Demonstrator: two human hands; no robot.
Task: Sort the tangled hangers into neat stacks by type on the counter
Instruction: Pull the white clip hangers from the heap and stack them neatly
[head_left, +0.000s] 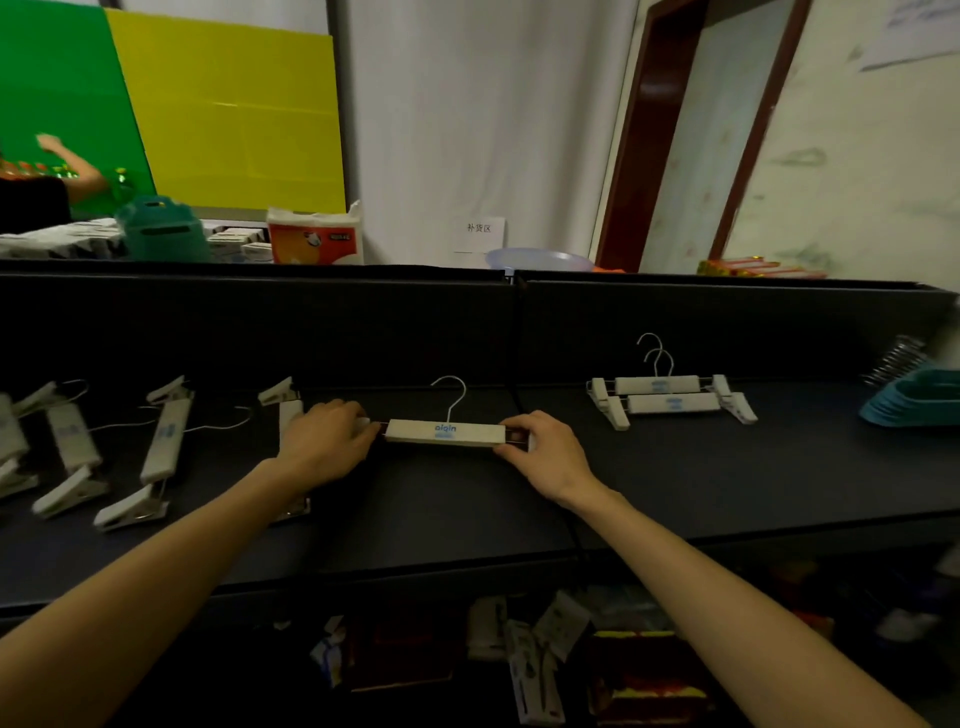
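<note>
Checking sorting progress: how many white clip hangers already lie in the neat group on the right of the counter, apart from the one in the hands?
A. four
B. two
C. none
B: two clip hangers lie side by side right of the held hanger, which the left hand and right hand grip by its ends.

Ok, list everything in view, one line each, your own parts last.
held clip hanger: one, white, centre of counter
stacked clip hangers: two, white, right of centre
loose clip hangers: several, white, counter's left
teal hangers: a stack, far right
counter: black
tissue pack: one, white and orange, behind counter
basin: one, pale blue, behind counter
boards: green and yellow, back wall
left hand: grips hanger's left end
right hand: grips hanger's right end
</note>
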